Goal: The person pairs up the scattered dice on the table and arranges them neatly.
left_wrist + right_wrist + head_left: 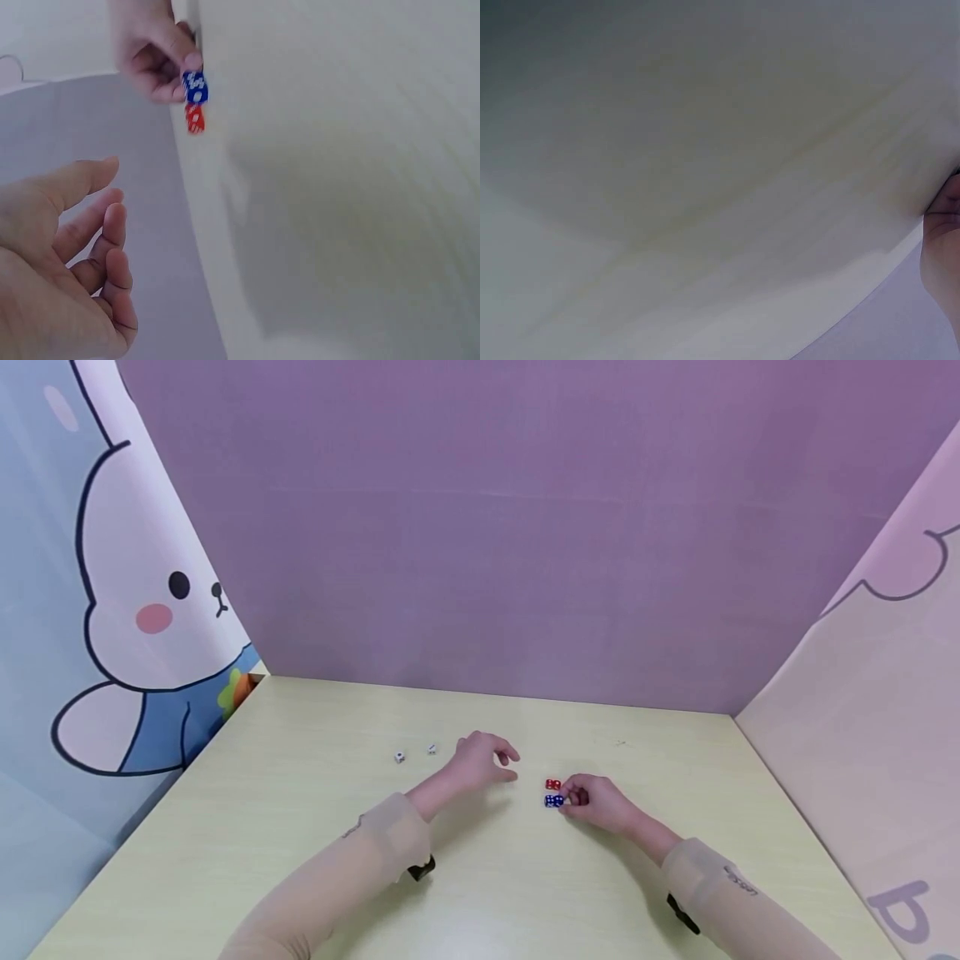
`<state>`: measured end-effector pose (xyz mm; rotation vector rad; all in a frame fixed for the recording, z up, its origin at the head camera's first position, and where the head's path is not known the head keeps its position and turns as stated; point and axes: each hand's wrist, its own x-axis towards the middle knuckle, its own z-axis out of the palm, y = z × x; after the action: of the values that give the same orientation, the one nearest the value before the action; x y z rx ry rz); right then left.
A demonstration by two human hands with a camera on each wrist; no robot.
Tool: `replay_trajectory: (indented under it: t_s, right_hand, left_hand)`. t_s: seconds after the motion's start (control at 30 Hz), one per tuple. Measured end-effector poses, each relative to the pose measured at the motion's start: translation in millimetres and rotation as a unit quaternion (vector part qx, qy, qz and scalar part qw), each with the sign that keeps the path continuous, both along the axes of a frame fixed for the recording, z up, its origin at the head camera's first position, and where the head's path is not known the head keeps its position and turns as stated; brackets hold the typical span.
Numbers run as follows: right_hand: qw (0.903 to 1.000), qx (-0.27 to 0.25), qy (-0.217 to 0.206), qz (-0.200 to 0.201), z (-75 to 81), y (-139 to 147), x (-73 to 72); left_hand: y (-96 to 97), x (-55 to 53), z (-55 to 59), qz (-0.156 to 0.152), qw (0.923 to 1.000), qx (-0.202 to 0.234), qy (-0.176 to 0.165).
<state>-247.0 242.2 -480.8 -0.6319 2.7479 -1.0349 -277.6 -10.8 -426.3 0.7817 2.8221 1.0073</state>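
On the pale table lie a pair of red dice point(552, 784) and, just nearer to me, a pair of blue dice point(552, 801), side by side. My right hand point(597, 802) pinches the right-hand blue die between thumb and fingers; the left wrist view shows its thumb against the blue die point(196, 86), beside a red die point(195, 118). To the left, my left hand point(480, 762) hovers with loosely bent fingers and nothing between them. Only an edge of the right hand point(941, 247) enters the right wrist view, where no dice show.
Two white dice, one farther left point(400, 757) and one nearer the left hand point(432, 749), lie apart on the table point(487, 893). A purple panel point(510, 543) rises behind the table. Printed cloths stand on the left point(150, 560) and right point(885, 718).
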Motion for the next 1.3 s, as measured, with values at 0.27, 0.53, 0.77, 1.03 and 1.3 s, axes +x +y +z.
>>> replay_trajectory:
  t_s: [0.27, 0.53, 0.77, 1.03, 1.3]
  right_hand:
    - [1.0, 0.001, 0.003, 0.002, -0.3, -0.3, 0.4]
    - [1.0, -0.002, 0.002, 0.0, -0.1, -0.6, 0.9]
    - [1.0, -0.001, 0.006, -0.001, -1.4, 0.1, 0.5]
    - [1.0, -0.006, 0.002, -0.005, -2.1, -0.2, 1.5]
    - [1.0, -0.008, 0.005, -0.002, -2.0, 0.4, 1.1]
  left_hand:
    - [-41.2, -6.0, 1.4, 0.037, 0.9982, -0.004, 0.047]
    - [-82.3, -22.4, -9.5, 0.066, 0.995, -0.008, 0.075]
    - [-109.3, -35.5, -18.9, 0.077, 0.9932, -0.026, 0.083]
    - [-126.1, -43.8, -27.2, 0.094, 0.9891, -0.089, 0.069]
    - [-124.8, -47.8, -29.7, 0.115, 0.9852, -0.121, 0.04]
